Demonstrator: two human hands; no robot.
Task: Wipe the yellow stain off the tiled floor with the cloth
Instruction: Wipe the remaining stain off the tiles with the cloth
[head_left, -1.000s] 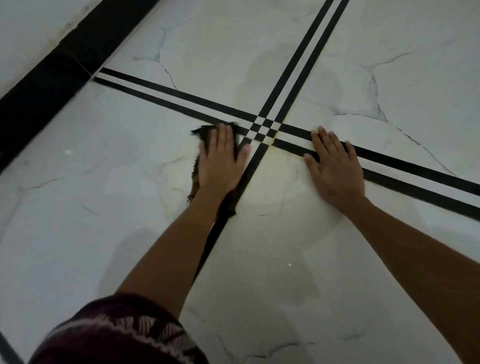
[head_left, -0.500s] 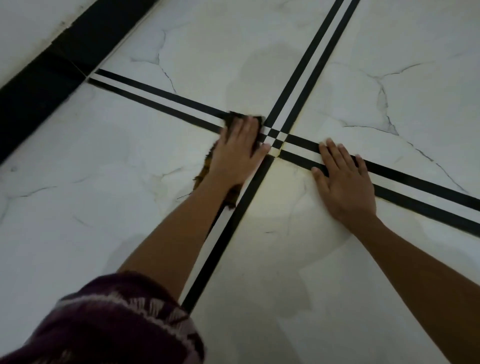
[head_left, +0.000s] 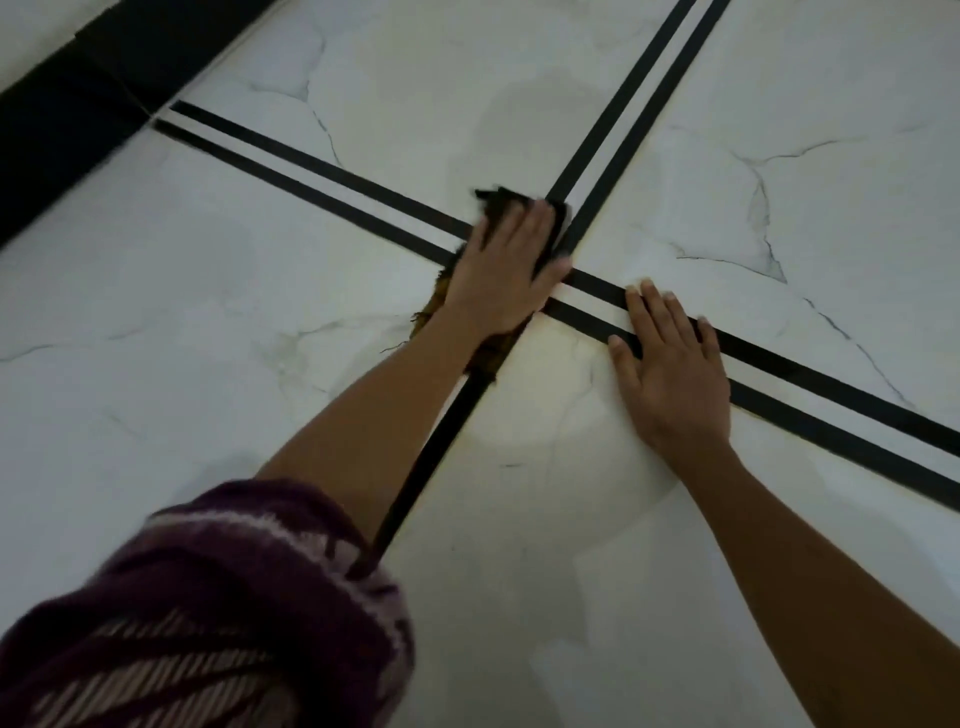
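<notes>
My left hand (head_left: 506, 265) lies flat, fingers straight, pressing a dark brown cloth (head_left: 491, 353) onto the white tiled floor (head_left: 208, 312), right over the crossing of the black double lines (head_left: 332, 182). Only the cloth's frayed edges show around the hand and wrist. A pale yellow stain (head_left: 540, 395) spreads on the tile just below and right of the crossing, between both hands. My right hand (head_left: 670, 374) rests flat and open on the floor at the stain's right edge, fingers across the black lines.
A black skirting band (head_left: 78, 104) runs along the far left where the floor meets the wall. A purple patterned sleeve (head_left: 208, 613) fills the lower left corner. Grey veins mark the marble tiles on all sides.
My left hand has slid the cloth forward and right, from the left tile onto the crossing of the lines. My right hand has stayed flat in place.
</notes>
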